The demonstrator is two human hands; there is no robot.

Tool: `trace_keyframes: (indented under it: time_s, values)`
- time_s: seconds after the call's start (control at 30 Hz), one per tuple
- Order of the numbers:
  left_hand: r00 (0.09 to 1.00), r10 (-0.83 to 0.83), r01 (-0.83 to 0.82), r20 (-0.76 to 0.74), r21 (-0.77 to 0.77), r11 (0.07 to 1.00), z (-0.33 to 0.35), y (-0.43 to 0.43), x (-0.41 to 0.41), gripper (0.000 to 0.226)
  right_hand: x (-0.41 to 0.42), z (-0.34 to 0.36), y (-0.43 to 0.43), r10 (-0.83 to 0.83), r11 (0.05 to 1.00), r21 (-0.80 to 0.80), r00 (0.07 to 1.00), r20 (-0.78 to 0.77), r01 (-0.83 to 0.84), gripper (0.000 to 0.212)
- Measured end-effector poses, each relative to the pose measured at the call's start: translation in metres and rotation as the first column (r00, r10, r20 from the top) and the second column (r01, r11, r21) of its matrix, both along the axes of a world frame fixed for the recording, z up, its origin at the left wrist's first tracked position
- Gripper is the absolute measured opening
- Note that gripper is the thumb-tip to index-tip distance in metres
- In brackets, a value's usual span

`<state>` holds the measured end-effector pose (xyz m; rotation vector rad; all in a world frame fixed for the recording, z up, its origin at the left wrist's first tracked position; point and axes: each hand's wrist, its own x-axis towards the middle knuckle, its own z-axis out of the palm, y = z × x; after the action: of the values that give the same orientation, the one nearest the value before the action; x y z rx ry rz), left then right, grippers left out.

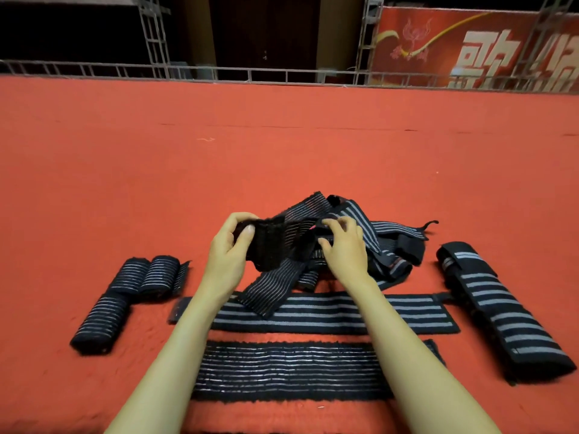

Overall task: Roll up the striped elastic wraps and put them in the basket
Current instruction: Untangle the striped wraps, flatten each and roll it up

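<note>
Black striped elastic wrap (pixel 266 250), partly rolled, held up over the middle of the red carpet (pixel 282 151); our left hand (pixel 230 249) pinches the roll, our right hand (pixel 343 250) pinches the strip just beside.

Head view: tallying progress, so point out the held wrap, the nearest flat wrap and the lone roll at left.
held wrap (pixel 266 250): head view, its folded black end.
nearest flat wrap (pixel 291 371): head view, middle of striped face.
lone roll (pixel 100 324): head view, middle of its side.
</note>
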<state>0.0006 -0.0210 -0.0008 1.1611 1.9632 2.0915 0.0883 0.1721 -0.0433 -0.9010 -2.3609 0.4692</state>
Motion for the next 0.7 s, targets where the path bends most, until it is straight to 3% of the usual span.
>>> trace_keyframes:
  time_s: [0.07,0.17,0.23,0.33,0.47,0.63,0.7]
  values:
    - [0.998,-0.035,0.032,0.051,0.051,0.998,0.007,-0.009,0.006,0.024,0.002,0.001,0.003,0.024,0.997,-0.073,0.999,0.034,-0.021,0.023]
    - [0.997,-0.066,0.066,0.036,-0.003,0.998,0.003,-0.022,0.004,0.017,0.006,0.008,-0.001,0.02,0.994,-0.105,0.996,-0.092,-0.03,0.017]
    - [0.992,-0.096,0.083,-0.087,-0.139,0.987,-0.002,-0.031,0.005,0.018,0.01,0.016,-0.009,0.14,0.982,-0.113,0.985,-0.105,-0.151,0.025]
    - [0.907,-0.23,0.093,-0.353,-0.364,0.927,-0.014,-0.038,0.017,0.024,0.02,0.018,-0.03,0.413,0.9,-0.176,0.909,0.052,-0.399,0.038]
    - [0.864,-0.394,0.13,-0.314,-0.615,0.777,-0.043,-0.044,0.031,0.027,0.032,0.009,-0.053,0.51,0.802,-0.391,0.858,0.054,-0.452,0.037]
    - [0.982,-0.1,-0.017,-0.16,-0.601,0.799,-0.071,-0.038,0.036,0.02,0.035,-0.005,-0.062,0.515,0.826,-0.39,0.825,0.233,-0.406,0.034]
    - [0.977,-0.107,-0.04,-0.183,-0.655,0.754,-0.075,-0.034,0.035,0.024,0.038,-0.013,-0.061,0.475,0.84,-0.399,0.853,0.213,-0.368,0.033]
